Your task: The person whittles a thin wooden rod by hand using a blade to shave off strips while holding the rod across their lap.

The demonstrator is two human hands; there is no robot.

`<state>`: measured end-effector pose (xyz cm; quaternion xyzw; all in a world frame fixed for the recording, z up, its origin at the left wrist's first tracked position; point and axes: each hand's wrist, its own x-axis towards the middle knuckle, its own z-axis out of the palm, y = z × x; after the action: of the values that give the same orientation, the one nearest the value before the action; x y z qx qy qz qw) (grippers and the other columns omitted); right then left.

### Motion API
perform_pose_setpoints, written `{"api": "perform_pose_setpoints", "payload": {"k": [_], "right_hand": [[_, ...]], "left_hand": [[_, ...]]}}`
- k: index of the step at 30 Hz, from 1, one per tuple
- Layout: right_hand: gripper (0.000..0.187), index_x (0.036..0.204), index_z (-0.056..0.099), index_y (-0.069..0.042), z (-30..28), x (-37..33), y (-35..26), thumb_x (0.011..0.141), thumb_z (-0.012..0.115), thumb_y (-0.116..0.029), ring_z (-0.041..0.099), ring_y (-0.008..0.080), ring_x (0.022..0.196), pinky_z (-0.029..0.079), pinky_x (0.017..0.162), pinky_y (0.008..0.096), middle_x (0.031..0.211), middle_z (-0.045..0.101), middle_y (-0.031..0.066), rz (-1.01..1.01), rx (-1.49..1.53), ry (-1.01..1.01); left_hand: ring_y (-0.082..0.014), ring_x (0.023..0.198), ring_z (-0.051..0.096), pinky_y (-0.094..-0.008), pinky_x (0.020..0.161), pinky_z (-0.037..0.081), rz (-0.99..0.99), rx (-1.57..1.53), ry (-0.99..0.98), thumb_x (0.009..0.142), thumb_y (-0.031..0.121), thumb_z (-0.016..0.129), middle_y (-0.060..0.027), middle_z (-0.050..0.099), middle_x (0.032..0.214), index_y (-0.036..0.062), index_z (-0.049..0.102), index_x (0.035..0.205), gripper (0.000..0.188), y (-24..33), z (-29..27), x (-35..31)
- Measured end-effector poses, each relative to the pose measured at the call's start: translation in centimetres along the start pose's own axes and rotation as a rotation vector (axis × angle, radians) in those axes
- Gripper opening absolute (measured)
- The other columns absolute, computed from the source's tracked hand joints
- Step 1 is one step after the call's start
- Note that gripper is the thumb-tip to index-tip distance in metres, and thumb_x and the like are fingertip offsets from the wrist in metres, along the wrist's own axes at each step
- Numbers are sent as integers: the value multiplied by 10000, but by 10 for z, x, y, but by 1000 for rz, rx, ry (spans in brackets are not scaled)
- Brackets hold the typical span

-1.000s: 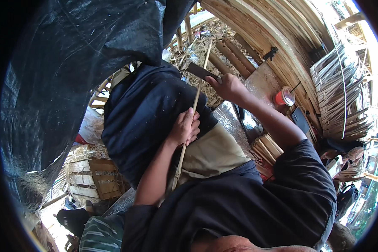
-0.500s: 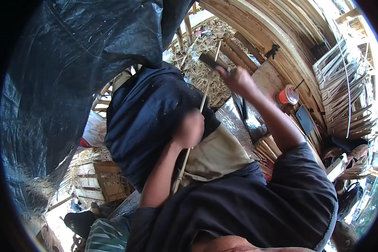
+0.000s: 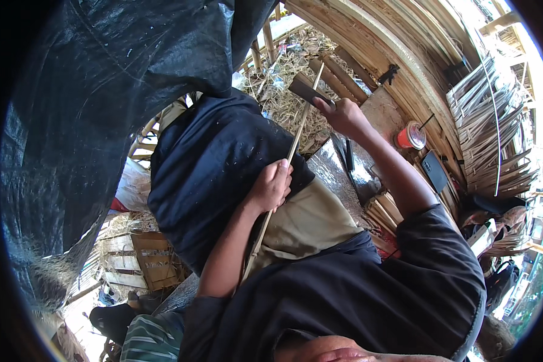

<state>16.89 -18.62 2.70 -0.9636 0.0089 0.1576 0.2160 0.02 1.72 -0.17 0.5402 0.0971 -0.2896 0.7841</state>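
A long thin strip, apparently bamboo, slants from beside my left forearm up across my lap and past my knee. My left hand is closed around its middle, thumb lying along it. Farther up, my right hand grips a broad dark blade, its handle hidden in my fingers. The blade crosses the strip near its far end; whether its edge bites into it I cannot tell. A dark blue cloth covers my leg beneath the strip.
Pale shavings litter the ground ahead. To the right are a red cup with a straw, a phone and cut wood pieces. Stacked long strips curve behind them. A black tarp hangs at the left above a wooden crate.
My left hand has slowed from a blur, still around the strip. The blade has tilted slightly, and the strip's far end has shifted a little to the right.
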Motion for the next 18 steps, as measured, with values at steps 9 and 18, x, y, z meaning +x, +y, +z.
{"api": "perform_pose_setpoints", "payload": {"k": [9, 18], "right_hand": [[773, 548, 598, 28, 24, 19, 20, 954, 507, -622, 607, 326, 457, 432, 403, 448, 490, 547, 203, -177, -113, 208], [805, 844, 665, 90, 49, -42, -7, 889, 544, -704, 685, 301, 669, 531, 609, 434, 703, 658, 216, 173, 197, -274]], "left_hand": [[-35, 365, 285, -226, 289, 286, -27, -71, -41, 1064, 449, 344, 62, 300, 542, 105, 443, 898, 395, 5, 0, 5], [-32, 356, 275, -192, 280, 268, -81, -403, -57, 1052, 472, 374, 75, 300, 546, 123, 425, 940, 370, -4, -14, 6]]}}
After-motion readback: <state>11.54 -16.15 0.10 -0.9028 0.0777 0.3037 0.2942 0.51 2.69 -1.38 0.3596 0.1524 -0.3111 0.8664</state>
